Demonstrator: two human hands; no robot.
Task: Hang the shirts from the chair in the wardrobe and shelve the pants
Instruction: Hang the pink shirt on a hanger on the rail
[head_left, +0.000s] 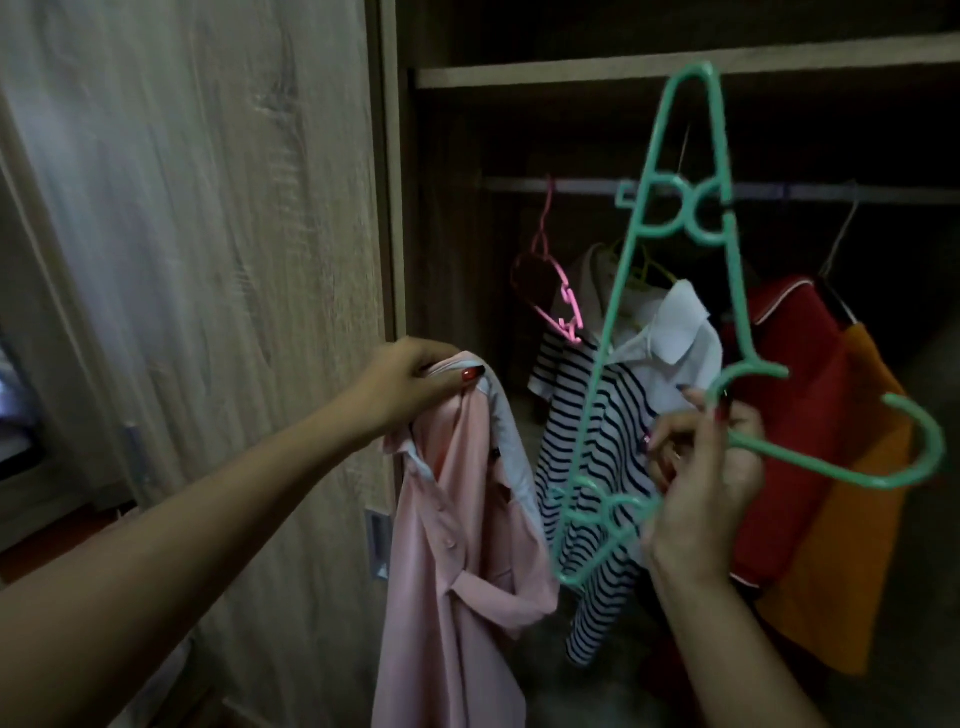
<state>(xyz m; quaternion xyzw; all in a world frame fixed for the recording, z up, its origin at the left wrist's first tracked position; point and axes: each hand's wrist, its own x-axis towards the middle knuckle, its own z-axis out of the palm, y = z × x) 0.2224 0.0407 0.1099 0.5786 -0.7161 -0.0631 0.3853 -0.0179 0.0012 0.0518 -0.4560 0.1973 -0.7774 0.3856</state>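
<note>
My left hand pinches the collar of a pink polo shirt, which hangs down in front of the open wardrobe. My right hand grips a green plastic hanger near its hook; the hanger is turned on end, one arm pointing up and the hook out to the right. Hanger and pink shirt are apart. Behind them a striped shirt with a white collar, a red shirt and an orange garment hang from the wardrobe rail.
An empty pink hanger hangs at the rail's left end. The wooden sliding door stands at the left, its recessed handle beside the pink shirt. A shelf board runs above the rail. The wardrobe's inside is dark.
</note>
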